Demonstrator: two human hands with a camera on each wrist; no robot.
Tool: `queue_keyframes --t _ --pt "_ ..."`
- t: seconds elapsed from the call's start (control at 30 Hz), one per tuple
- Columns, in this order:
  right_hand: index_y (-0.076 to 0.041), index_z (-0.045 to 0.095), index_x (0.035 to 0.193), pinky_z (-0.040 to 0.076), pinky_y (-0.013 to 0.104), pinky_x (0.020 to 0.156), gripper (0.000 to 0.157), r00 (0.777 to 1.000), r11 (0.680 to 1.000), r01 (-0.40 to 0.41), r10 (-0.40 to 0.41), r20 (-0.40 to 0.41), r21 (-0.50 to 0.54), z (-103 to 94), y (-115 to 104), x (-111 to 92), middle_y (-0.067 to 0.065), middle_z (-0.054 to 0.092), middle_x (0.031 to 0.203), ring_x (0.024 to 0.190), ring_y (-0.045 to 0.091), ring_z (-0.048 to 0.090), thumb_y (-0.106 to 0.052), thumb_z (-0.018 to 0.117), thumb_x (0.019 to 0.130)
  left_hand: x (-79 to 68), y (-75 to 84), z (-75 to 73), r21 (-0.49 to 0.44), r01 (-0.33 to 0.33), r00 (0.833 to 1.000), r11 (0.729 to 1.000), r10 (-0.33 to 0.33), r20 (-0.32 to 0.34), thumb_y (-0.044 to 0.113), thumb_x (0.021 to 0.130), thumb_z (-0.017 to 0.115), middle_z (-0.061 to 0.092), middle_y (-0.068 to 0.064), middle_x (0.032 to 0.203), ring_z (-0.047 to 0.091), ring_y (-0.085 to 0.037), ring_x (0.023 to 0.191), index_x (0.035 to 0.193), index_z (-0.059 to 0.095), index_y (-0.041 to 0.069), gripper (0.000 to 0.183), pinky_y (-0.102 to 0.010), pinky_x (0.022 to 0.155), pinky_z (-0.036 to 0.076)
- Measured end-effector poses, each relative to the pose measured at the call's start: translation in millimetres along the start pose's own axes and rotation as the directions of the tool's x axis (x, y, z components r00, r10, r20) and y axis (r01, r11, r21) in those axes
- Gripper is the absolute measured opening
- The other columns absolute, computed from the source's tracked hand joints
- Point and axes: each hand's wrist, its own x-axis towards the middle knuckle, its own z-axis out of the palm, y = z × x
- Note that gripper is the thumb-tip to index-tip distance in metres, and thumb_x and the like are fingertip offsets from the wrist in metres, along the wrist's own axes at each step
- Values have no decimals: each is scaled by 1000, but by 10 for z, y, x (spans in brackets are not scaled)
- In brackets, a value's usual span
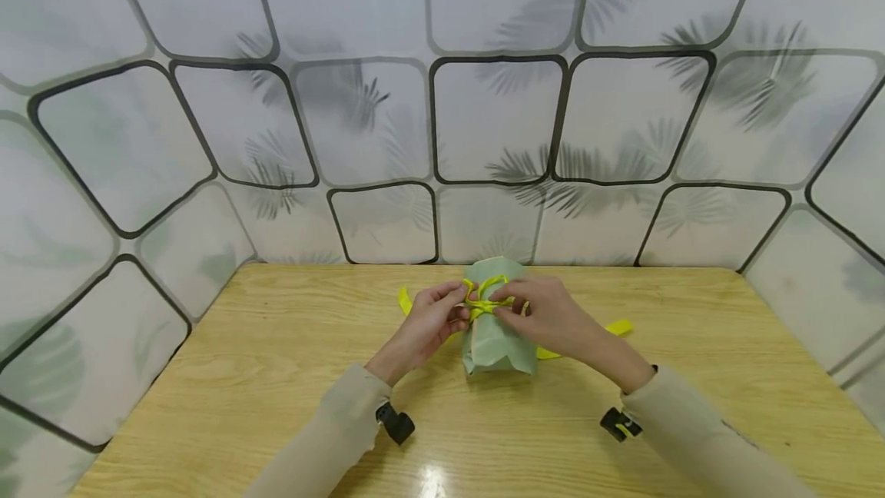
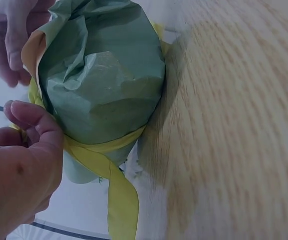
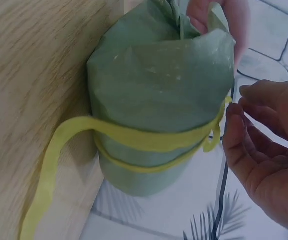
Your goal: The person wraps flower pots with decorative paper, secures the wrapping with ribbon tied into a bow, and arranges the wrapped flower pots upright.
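A roughly cylindrical parcel in pale green paper [image 1: 499,348] lies on the wooden table, its near end folded and creased. Yellow ribbon [image 3: 149,140] runs round its middle, with bow-like loops [image 1: 492,281] on top. My left hand [image 1: 434,319] pinches a loop at the left of the knot between thumb and fingers. From the other side, my right hand [image 1: 549,315] pinches the ribbon near the knot. In the right wrist view its thumb and fingertips [image 3: 236,112] meet beside the ribbon. The fingers partly cover the knot.
A loose ribbon tail [image 1: 620,327] lies on the table [image 1: 290,375] to the right, and another ribbon end [image 1: 404,300] shows at the left. Behind the table stands a pale patterned backdrop [image 1: 498,121]. Black wrist-worn devices [image 1: 396,423] sit at both cuffs.
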Motion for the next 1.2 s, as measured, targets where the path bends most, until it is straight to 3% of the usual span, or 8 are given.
queue_keyframes --t 0.17,0.3,0.67,0.87,1.07,1.2 --pt "-5 80 99 47 17 58 11 995 999 -17 21 96 -39 67 -38 92 2 71 84 67 2 57 -5 78 89 17 3 13 -15 2 1000 1000 -2 18 20 111 46 64 8 96 57 -1 72 142 53 -5 40 -16 64 51" --pt "-5 80 93 45 17 57 6 993 997 -36 44 108 -73 64 -41 85 1 66 78 66 2 53 -3 76 89 29 -1 16 -40 5 1000 999 -5 20 19 112 43 64 7 99 58 -1 70 144 51 -2 39 -17 63 50" --pt "-8 71 83 48 19 59 9 992 992 -118 120 40 -36 21 -36 5 0 62 79 67 4 56 1 71 85 49 -1 58 -57 9 1000 998 -8 26 15 112 38 59 5 95 60 -2 67 145 48 -2 39 -18 61 51" --pt "-8 71 90 51 21 61 12 988 987 -157 157 -7 -27 4 0 -41 1 68 81 69 5 58 3 69 86 37 0 71 -72 23 999 997 -21 27 17 111 39 59 4 92 61 -4 72 143 52 -4 40 -18 66 53" --pt "-6 78 95 49 21 59 15 988 988 -149 147 -51 -37 -17 20 -84 0 70 81 66 3 53 3 68 87 25 18 77 -31 22 1000 999 -21 17 24 110 48 60 3 93 62 -5 77 138 56 -7 42 -15 67 54" --pt "-5 79 89 52 21 60 14 987 989 -150 150 -59 13 -51 15 -103 1 70 82 68 3 58 3 68 87 34 10 85 41 17 999 999 -16 -30 18 106 58 66 1 90 64 -5 76 134 61 -6 37 -15 68 56"
